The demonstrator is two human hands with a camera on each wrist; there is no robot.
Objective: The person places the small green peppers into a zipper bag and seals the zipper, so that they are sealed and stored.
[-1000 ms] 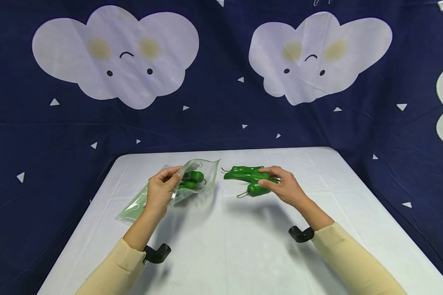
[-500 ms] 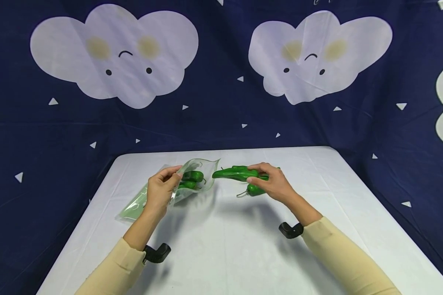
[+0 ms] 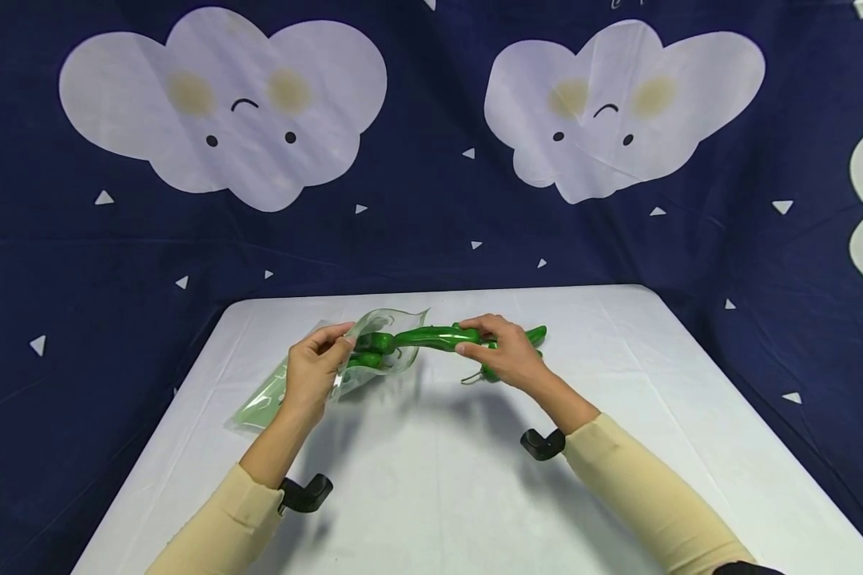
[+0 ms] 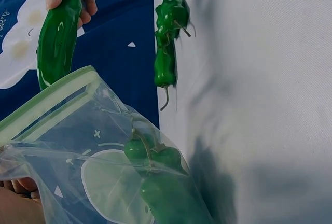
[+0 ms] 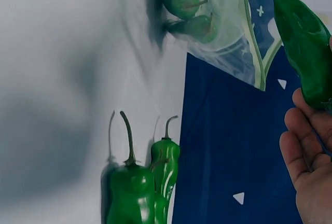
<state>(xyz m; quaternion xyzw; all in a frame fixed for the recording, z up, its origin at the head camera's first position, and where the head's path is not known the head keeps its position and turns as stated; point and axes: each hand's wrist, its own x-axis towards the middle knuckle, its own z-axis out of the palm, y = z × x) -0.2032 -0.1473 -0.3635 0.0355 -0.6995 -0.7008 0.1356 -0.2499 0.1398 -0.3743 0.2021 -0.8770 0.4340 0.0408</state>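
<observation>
My left hand [image 3: 316, 367] pinches the near rim of a clear zip bag [image 3: 403, 363] with a pale green edge, keeping its mouth spread toward the right. Several green peppers [image 3: 365, 360] lie inside the bag. My right hand [image 3: 505, 350] grips a long green pepper [image 3: 435, 338] by its stem end, its tip at the bag's mouth. In the left wrist view this held pepper [image 4: 58, 42] hangs just beyond the bag's green rim [image 4: 52, 97]. In the right wrist view the fingers [image 5: 301, 130] lie at the pepper's thick end.
More green peppers [image 3: 535, 334] lie on the white table [image 3: 431, 479], partly hidden behind my right hand; the right wrist view shows loose peppers [image 5: 132, 193] with curved stems. A dark blue cloth [image 3: 431, 239] with clouds hangs behind the table.
My right hand has moved left with the long pepper, away from the loose peppers, bringing its tip into the bag's opening. My left hand and the bag have stayed in place.
</observation>
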